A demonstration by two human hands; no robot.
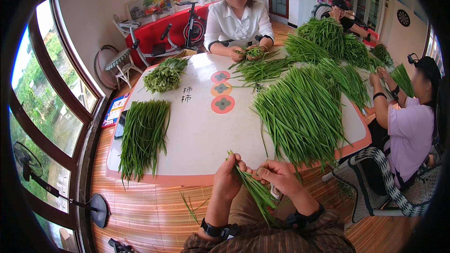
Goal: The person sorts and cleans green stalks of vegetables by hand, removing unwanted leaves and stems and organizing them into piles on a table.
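Over my lap, just off the near table edge, my left hand (228, 178) is closed around a small bunch of garlic chives (257, 194). The long green leaves slant down to the right, and short pale ends poke out above the fingers. My right hand (280, 179) is beside the bunch, thumb and fingers pressed together. Something small and pale shows under its fingers, too hidden to name. A large heap of garlic chives (302, 115) covers the table ahead on the right. A smaller pile (144, 136) lies at the left, its tips hanging over the edge.
The white table (187, 126) has an orange border. A bundle with pale buds (164, 76) lies far left. Across sits a person (239, 18) handling stems; another person (407, 107) works at the right beside a woven chair (389, 182). A fan (98, 210) stands left.
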